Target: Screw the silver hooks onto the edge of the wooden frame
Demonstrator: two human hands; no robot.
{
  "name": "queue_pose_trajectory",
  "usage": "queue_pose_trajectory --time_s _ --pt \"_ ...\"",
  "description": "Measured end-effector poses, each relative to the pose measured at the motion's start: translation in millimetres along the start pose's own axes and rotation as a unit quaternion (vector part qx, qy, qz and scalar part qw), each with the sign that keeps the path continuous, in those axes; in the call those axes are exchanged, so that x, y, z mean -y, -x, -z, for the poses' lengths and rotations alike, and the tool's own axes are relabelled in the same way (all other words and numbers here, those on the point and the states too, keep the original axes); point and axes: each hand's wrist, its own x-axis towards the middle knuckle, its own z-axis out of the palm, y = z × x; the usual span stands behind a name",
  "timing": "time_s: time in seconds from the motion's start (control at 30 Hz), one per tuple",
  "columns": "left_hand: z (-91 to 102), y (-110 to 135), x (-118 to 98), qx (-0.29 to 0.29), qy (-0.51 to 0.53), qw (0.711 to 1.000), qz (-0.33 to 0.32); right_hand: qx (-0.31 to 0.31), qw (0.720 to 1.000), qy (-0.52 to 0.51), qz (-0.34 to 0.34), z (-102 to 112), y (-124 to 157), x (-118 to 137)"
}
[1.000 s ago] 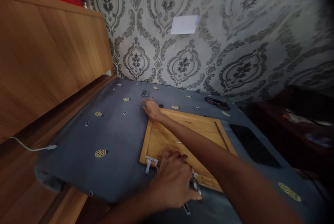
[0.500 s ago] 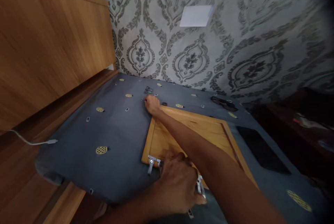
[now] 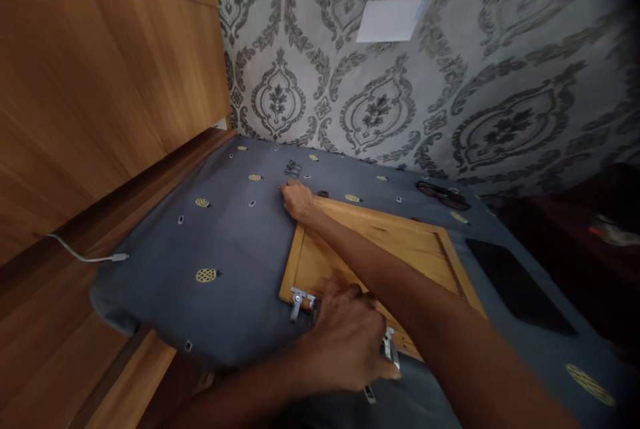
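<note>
A wooden cabinet door [image 3: 425, 252] with a raised frame lies flat on the grey patterned cloth. Two metal hinges, the left hinge [image 3: 298, 299] and the right hinge [image 3: 391, 345], sit along its near edge. My left hand [image 3: 350, 335] is curled over that edge between them, its thumb beside the right hinge. Crossing above the door, my right hand [image 3: 299, 201] is closed at the far left corner, resting by the cloth. A tiny bit shows at its fingertips, too small to name. Just beyond lies a small cluster of dark metal pieces [image 3: 293, 168].
Dark-framed glasses [image 3: 443, 195] lie near the wall, and a flat black slab [image 3: 520, 287] is right of the door. A white cable [image 3: 95, 259] ends on the cloth's left edge. The wooden cabinet [image 3: 115, 95] stands at the left.
The whole view has shifted slightly, with things appearing a little further right and up. Both hands keep nearly the same places by the door.
</note>
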Motion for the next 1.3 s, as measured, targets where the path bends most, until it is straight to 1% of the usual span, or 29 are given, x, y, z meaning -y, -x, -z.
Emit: queue_pose_trajectory --time_s 0.1,0.23,0.3,0.37,0.5,0.57,0.63,0.73,0.83,0.9,0.97,1.03,1.1,1.2,1.3 --pt "0.9 2 0 -0.003 0.002 1.000 -0.001 0.009 0.998 -0.006 0.064 -4 10 12" --pt "1.6 3 0 -0.005 0.002 1.000 0.009 0.031 0.989 -0.045 0.136 -7 21 26" --pt "2.1 3 -1 -0.001 -0.001 1.000 0.012 0.038 0.984 -0.077 0.158 -8 26 28" --pt "2.9 3 -2 0.002 -0.004 1.000 0.012 0.033 0.979 -0.118 0.164 -8 32 26" --pt "5.5 3 -3 0.008 -0.009 1.000 0.013 -0.008 0.964 -0.233 0.130 -8 52 6" --pt "7.3 3 -4 0.015 -0.010 1.000 0.016 -0.038 0.947 -0.303 0.101 -10 68 -11" --pt "9.1 3 -5 0.020 -0.012 0.999 0.022 -0.066 0.921 -0.377 0.073 -12 89 -31" --pt "10.4 4 -6 0.017 -0.018 0.999 0.030 -0.101 0.868 -0.485 0.029 -15 133 -61" --pt "9.7 4 -7 0.011 -0.027 0.999 0.031 -0.145 0.816 -0.559 -0.023 -16 186 -81" --pt "8.8 4 -6 0.007 -0.033 0.999 0.030 -0.169 0.791 -0.584 -0.060 -18 221 -88" --pt "8.3 5 -6 0.003 -0.038 0.999 0.028 -0.190 0.774 -0.597 -0.091 -22 251 -90" --pt "8.1 4 -6 0.001 -0.043 0.999 0.026 -0.208 0.762 -0.602 -0.117 -28 273 -91" --pt "8.0 4 -5 -0.001 -0.047 0.999 0.024 -0.227 0.757 -0.598 -0.133 -34 288 -92" --pt "7.7 3 -5 -0.002 -0.056 0.998 0.022 -0.259 0.759 -0.581 -0.139 -41 301 -95" --pt "7.5 2 -4 -0.001 -0.066 0.998 0.020 -0.276 0.762 -0.570 -0.133 -45 306 -98"
